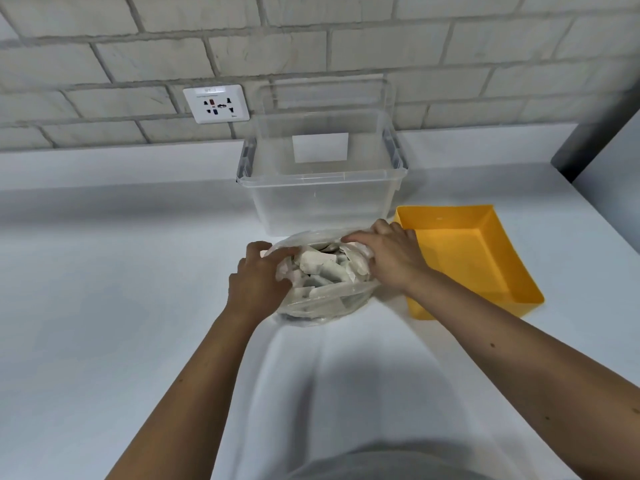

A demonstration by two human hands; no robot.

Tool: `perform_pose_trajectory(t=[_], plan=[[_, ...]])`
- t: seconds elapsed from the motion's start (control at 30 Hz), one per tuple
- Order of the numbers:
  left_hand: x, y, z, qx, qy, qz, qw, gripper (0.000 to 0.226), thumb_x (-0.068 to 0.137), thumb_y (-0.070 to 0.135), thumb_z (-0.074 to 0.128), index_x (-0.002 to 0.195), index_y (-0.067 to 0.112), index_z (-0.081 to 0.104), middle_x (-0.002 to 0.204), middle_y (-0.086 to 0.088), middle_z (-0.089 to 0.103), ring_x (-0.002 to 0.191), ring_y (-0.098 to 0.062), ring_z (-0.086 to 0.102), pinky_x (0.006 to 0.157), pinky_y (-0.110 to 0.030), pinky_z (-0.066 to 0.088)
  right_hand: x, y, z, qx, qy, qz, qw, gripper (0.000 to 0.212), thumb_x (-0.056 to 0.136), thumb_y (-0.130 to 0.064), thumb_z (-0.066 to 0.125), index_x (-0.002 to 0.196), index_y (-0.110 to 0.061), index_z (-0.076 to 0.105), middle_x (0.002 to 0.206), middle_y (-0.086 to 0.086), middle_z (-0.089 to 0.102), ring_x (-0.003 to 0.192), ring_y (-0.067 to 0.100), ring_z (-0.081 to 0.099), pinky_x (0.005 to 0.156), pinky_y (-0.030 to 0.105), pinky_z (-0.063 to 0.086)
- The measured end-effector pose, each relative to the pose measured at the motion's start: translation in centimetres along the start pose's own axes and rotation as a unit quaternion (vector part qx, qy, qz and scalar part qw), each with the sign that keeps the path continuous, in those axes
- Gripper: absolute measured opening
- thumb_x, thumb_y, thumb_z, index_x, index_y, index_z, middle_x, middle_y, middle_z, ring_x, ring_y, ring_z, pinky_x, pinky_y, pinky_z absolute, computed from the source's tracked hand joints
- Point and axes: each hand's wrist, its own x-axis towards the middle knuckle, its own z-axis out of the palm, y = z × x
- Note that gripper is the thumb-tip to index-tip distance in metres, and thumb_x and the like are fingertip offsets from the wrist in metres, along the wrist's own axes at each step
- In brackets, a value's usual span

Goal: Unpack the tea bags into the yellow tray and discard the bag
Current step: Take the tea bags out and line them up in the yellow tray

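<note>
A clear plastic bag (325, 306) full of several pale tea bags (323, 266) lies on the white counter in the middle of the head view. My left hand (261, 277) grips the bag's left edge near the opening. My right hand (389, 254) holds the bag's right edge, fingers curled over the plastic. The mouth of the bag is pulled apart between both hands, and the tea bags show inside. The yellow tray (485, 271) stands just right of the bag, beside my right wrist, with nothing in it.
A clear plastic storage bin (322, 188) with nothing in it stands right behind the bag, against the brick wall. A wall socket (216, 103) sits at the back left. The white counter (104, 271) ends in an edge at the far right.
</note>
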Motion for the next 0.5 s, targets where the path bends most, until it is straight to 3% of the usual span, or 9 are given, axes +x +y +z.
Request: perform_pose_trajectory(t=[0.1,0.23,0.4,0.5], plan=[[-0.4,1.2,-0.3,0.06,-0.001,0.032,0.998,0.049,0.084,0.033,0.067,0.129,0.049,0.056,0.142,0.001,0.036,0.12,-0.028,0.048,0.099,-0.044,0.042,0.0,-0.6,-0.2,-0.015,0.002,-0.051,0.999,0.064,0.087,-0.003,0.052,0.127,-0.053,0.051,0.102,-0.004,0.037,0.11,0.02,0.042,0.082,0.034,0.022],[-0.2,0.8,-1.0,0.194,-0.078,-0.014,0.978,0.071,0.078,0.052,0.069,0.143,0.042,0.042,0.151,0.002,0.019,0.125,-0.03,0.041,0.101,-0.044,0.034,0.2,-0.8,-0.5,-0.107,-0.036,-0.015,0.994,0.051,0.095,-0.019,0.047,0.136,-0.05,0.044,0.115,0.002,0.043,0.117,0.025,0.039,0.094,0.041,0.027],[-0.5,0.5,-1.8,0.14,-0.104,0.004,0.985,0.073,0.079,0.047,0.073,0.143,0.053,0.037,0.154,0.002,0.016,0.125,-0.03,0.043,0.104,-0.044,0.032,0.1,-0.4,-1.0,-0.083,-0.057,0.001,0.995,0.05,0.094,-0.02,0.048,0.135,-0.049,0.046,0.118,0.001,0.044,0.119,0.025,0.04,0.098,0.042,0.026],[-0.5,0.5,-2.3,0.025,-0.072,0.043,0.996,0.069,0.073,0.059,0.076,0.134,0.059,0.045,0.157,0.006,0.014,0.132,-0.028,0.039,0.113,-0.047,0.027,-0.3,0.0,-1.5,0.044,-0.037,0.0,0.998,0.043,0.088,-0.043,0.06,0.129,-0.051,0.051,0.12,-0.003,0.045,0.122,0.021,0.041,0.106,0.044,0.021]])
